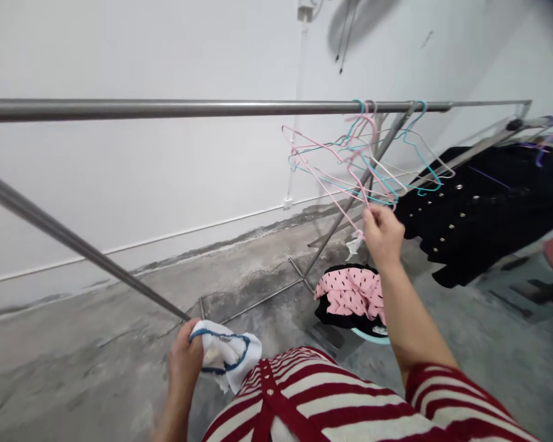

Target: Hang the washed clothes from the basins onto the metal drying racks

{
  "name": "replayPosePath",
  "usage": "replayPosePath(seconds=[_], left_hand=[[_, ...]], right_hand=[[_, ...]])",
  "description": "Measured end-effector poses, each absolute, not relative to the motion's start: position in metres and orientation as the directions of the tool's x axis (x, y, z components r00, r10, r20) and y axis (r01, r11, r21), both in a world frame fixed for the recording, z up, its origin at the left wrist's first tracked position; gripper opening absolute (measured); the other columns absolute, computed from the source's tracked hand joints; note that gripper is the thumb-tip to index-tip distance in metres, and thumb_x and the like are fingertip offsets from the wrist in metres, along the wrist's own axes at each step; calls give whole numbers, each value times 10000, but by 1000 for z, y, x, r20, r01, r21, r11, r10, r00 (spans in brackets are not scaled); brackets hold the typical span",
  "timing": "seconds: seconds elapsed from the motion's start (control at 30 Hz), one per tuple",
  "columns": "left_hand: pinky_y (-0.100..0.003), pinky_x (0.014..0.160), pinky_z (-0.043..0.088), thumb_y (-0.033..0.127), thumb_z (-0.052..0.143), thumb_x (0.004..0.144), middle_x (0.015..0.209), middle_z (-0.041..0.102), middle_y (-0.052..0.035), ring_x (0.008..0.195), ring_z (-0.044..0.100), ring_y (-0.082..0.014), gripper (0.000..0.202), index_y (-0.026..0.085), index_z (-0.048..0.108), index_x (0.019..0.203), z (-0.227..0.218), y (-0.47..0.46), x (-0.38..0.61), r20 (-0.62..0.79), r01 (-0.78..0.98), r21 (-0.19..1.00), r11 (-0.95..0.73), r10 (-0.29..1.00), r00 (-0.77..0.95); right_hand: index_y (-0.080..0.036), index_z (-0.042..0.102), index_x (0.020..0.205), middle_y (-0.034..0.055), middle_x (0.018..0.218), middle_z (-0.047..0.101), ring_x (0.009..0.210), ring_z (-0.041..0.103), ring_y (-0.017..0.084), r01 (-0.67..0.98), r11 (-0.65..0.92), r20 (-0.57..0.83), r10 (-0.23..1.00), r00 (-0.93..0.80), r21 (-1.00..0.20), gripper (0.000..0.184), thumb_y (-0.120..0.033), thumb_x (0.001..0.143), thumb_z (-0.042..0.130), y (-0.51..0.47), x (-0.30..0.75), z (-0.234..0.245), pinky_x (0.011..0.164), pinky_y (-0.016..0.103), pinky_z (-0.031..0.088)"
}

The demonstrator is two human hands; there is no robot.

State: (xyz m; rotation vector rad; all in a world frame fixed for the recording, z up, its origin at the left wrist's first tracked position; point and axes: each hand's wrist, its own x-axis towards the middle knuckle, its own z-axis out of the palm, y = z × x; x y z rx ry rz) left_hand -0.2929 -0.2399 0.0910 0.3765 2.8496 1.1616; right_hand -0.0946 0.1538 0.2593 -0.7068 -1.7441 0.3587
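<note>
My left hand (184, 356) is closed around a white cloth garment with blue trim (228, 350), low in front of my striped top. What kind of garment it is I cannot make out. Raised to the right, my right hand (383, 236) grips a pink wire clothes hanger (325, 175) near its lower end. Several more pink, teal and white hangers, among them a teal hanger (415, 144), hang bunched on the metal rail (188, 108). A small white scrap (354, 247) dangles at the lower corner of the pink hanger.
Below my right arm, a light blue basin (371, 336) holds a pink spotted garment (350, 291) and black cloth. A black garment with metal eyelets (488, 202) hangs on a second rack at right. A slanting rack leg (83, 245) crosses the left; a white wall (142, 55) stands behind.
</note>
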Motion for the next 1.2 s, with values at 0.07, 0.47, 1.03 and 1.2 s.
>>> replayPosePath(seconds=[0.07, 0.47, 1.03, 1.2], left_hand=[[-305, 809, 485, 275, 407, 758, 952, 708, -82, 926, 639, -234, 323, 177, 647, 950, 111, -237, -299, 86, 245, 685, 686, 258, -962], [-256, 666, 414, 300, 487, 762, 764, 683, -56, 761, 612, -192, 263, 161, 679, 876, 195, -205, -361, 158, 212, 557, 803, 148, -976], [-289, 872, 485, 217, 462, 876, 1099, 588, -109, 1029, 569, -183, 315, 176, 552, 1175, 182, -176, -268, 558, 843, 306, 442, 634, -535], [-374, 944, 459, 259, 448, 909, 1071, 632, -106, 1046, 568, -204, 231, 183, 628, 1032, 218, -199, -289, 707, 901, 160, 404, 590, -390]], right_hand=[[-182, 597, 914, 17, 685, 584, 608, 528, 148, 87, 674, 645, 732, -220, -734, 262, -412, 803, 541, 127, -101, 223, 614, 286, 443], [-218, 708, 949, -32, 496, 490, 420, 382, 85, 61, 150, 9, 426, -905, -987, 296, -405, 721, 675, 58, -114, 163, 385, 223, 285], [-214, 704, 805, -28, 518, 513, 441, 420, 88, -82, 147, 142, 457, -878, -986, 188, -368, 714, 650, 13, -165, 143, 416, 228, 330], [-203, 709, 765, -36, 483, 507, 389, 394, 70, -140, 87, 165, 481, -861, -986, 187, -357, 661, 687, 28, -155, 155, 366, 211, 288]])
